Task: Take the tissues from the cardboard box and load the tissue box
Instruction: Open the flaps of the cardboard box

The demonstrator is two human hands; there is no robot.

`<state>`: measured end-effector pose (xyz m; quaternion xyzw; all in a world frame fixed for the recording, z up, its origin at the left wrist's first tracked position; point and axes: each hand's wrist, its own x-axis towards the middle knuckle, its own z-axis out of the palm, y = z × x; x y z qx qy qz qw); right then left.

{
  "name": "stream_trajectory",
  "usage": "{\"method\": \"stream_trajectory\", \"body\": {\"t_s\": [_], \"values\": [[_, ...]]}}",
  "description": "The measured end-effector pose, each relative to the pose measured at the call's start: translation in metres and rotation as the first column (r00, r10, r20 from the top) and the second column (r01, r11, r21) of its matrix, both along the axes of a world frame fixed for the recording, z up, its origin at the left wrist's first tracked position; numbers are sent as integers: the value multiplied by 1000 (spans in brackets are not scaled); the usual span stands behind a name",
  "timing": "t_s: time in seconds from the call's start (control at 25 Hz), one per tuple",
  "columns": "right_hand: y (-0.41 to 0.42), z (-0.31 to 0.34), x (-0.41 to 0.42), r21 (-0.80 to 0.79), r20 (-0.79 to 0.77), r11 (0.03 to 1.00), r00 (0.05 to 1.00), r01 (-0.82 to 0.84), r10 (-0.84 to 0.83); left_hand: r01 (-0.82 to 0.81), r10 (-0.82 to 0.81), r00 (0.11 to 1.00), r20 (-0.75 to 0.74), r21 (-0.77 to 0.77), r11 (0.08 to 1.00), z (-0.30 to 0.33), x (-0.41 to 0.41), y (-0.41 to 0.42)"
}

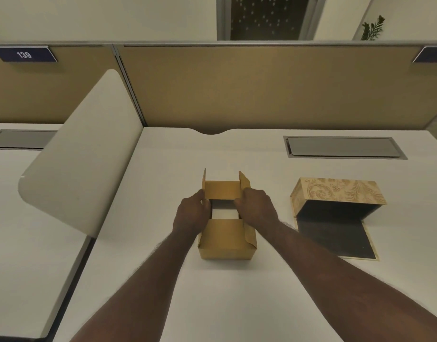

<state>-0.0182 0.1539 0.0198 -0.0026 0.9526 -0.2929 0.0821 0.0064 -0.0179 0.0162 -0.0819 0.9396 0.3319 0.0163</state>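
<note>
A small brown cardboard box (226, 243) stands in the middle of the white desk, its side flaps up and its near and far flaps partly folded in. Through the gap I see white tissues (224, 214) inside. My left hand (191, 213) holds the box's left flap edge with fingers curled into the opening. My right hand (258, 206) grips the right flap edge the same way. To the right lies the gold-patterned tissue box (340, 191), tipped on its side with its dark lid (336, 238) lying flat on the desk and its dark inside facing me.
A white curved divider panel (81, 154) rises at the left of the desk. A grey cable hatch (343, 146) sits at the back right. A tan partition wall (237, 85) closes off the far edge.
</note>
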Motion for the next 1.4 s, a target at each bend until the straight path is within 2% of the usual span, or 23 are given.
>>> {"method": "stream_trajectory", "body": {"t_s": [0.08,0.24,0.4,0.52,0.64,0.72,0.8,0.96,1.12,1.2,1.28,1.36,1.4], "values": [[13,0,-1,-67,-27,997,998,49,-51,-68,69,997,-20,44,997,-3,-4,-11],[43,-8,-2,-141,-2,970,979,199,-202,-225,223,974,38,102,969,-19,-6,-39],[64,-27,0,-329,207,816,879,476,-429,-305,290,948,133,113,946,-40,-3,-58],[73,-39,4,-294,308,768,817,569,-487,-333,314,935,163,106,937,-51,-2,-62],[69,-47,9,-225,218,805,833,549,-508,-335,309,933,184,129,933,-59,-2,-59],[61,-51,15,-269,143,808,851,525,-505,-340,311,932,186,149,928,-63,-1,-54],[52,-56,17,-295,96,825,874,481,-476,-330,304,935,183,132,935,-67,-1,-49],[42,-63,19,-245,67,860,893,448,-446,-297,267,934,237,104,949,-70,-2,-50],[41,-61,21,-240,23,868,896,435,-443,-290,274,953,127,132,948,-64,5,-50],[42,-55,20,-21,-149,934,923,356,-355,-278,277,960,29,24,960,-58,10,-47],[38,-48,20,246,-364,937,920,247,-147,-248,229,965,-129,-164,955,-48,10,-43],[28,-38,21,353,-457,929,887,113,65,-174,67,945,-319,-320,931,-36,1,-36],[21,-32,21,370,-434,929,889,27,147,-105,-37,934,-357,-372,922,-31,-7,-31]]}}
